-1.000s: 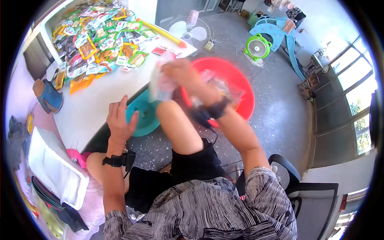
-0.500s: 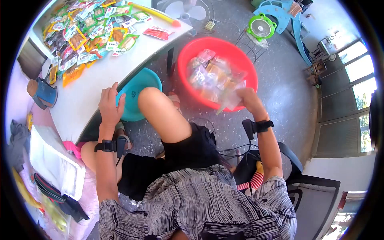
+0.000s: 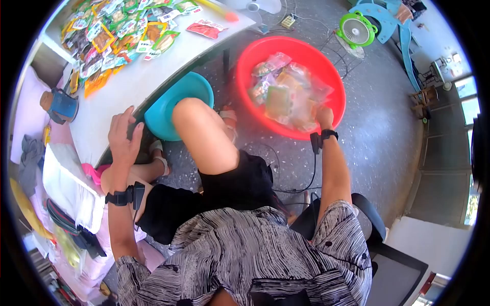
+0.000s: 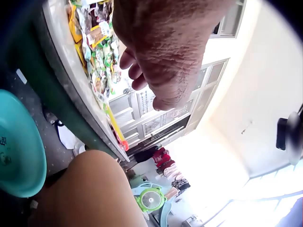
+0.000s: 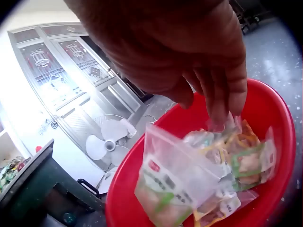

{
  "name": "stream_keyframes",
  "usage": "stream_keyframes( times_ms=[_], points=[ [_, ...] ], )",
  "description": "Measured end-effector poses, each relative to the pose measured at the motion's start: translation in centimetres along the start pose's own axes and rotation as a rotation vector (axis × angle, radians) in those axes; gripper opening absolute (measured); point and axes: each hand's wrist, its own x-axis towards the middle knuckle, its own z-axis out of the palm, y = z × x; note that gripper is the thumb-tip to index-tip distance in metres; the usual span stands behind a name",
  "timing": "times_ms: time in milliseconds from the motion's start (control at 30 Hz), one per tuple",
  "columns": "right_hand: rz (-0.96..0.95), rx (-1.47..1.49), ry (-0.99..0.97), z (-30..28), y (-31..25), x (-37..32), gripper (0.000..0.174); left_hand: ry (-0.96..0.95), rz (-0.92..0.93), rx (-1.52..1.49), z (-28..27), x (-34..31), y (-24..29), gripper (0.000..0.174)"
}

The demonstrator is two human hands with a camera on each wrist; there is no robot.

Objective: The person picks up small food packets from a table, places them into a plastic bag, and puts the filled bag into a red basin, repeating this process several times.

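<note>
My right hand hangs over the near right rim of the red tub. In the right wrist view its fingers point down, thumb apart, above the clear packets; whether the fingertips touch one is unclear. A large clear bag with a green band lies tilted in the tub, left of the fingers. My left hand is at the white table's near edge with fingers loosely spread, holding nothing; the left wrist view shows its palm side. A red packet lies near the table's far corner.
A teal basin stands on the floor between the table and the bent knee. Many colourful packets are heaped on the table, with a blue cup holder at its left. A green fan stands beyond the tub.
My right hand first moved from between table and tub to the tub's right side, carrying a clear bag; now its fingers are apart from the large bag. The left hand has shifted slightly left.
</note>
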Motion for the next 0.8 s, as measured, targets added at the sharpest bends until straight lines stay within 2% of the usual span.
stream_keyframes(
  times_ms=[100,233,267,367,433,467,667,700,800],
  points=[
    [0.174,0.578,-0.218,0.3,-2.0,-2.4,0.024,0.042,-0.113,0.027,-2.5,-2.3,1.2,0.039],
    [-0.057,0.702,-0.605,-4.0,-7.8,-4.3,0.026,0.096,-0.359,0.064,-4.5,-7.0,1.3,0.038],
    [-0.065,0.742,-0.641,-5.6,-10.2,-5.1,0.028,0.127,-0.355,0.144,-4.8,-8.4,0.8,0.038],
    [-0.014,0.966,-0.752,-10.5,-16.7,-7.4,0.037,0.202,-0.465,0.099,-6.3,-11.0,0.8,0.037],
    [-0.107,1.021,-0.845,-12.6,-20.2,-8.3,0.038,0.283,-0.482,0.158,-7.5,-12.7,0.6,0.036],
    [-0.171,1.046,-0.872,-14.1,-22.0,-8.9,0.033,0.306,-0.515,0.206,-8.3,-13.7,0.2,0.034],
    [-0.413,1.081,-0.933,-18.6,-28.8,-11.5,0.027,0.496,-0.568,0.742,-14.5,-19.9,-4.7,0.025],
    [-0.445,1.073,-0.935,-19.1,-29.4,-12.0,0.027,0.501,-0.598,0.819,-15.5,-21.2,-6.1,0.025],
    [-0.497,1.064,-0.954,-20.4,-30.5,-13.1,0.028,0.346,-0.653,1.003,-17.7,-23.0,-9.3,0.026]
  ],
)
